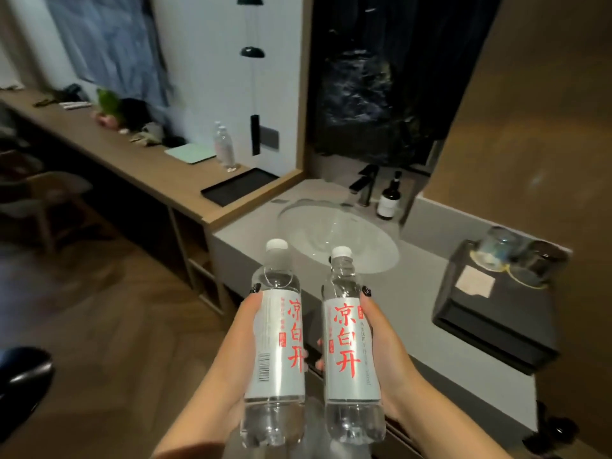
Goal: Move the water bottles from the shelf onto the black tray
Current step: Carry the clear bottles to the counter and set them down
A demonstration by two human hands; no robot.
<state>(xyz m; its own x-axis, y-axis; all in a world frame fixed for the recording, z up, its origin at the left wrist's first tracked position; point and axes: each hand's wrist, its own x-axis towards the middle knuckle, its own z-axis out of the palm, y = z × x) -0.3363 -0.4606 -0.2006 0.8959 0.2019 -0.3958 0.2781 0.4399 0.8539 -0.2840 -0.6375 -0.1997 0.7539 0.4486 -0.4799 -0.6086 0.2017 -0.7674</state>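
Note:
I hold two clear water bottles with white caps and grey labels with red characters, upright in front of me. My left hand (243, 329) grips the left bottle (276, 342) round its label. My right hand (381, 339) grips the right bottle (351, 352) the same way. The black tray (238, 187) lies bare on the wooden counter, far ahead and left of the sink. Two more water bottles (225, 149) stand on the counter just behind the tray.
A white sink (334, 236) with a black tap (364, 183) and a dark soap bottle (389, 200) lies ahead. To the right sits a black box (490, 326) with upturned glasses (516, 256). Small clutter lines the wooden counter (109, 144); wooden floor spreads left.

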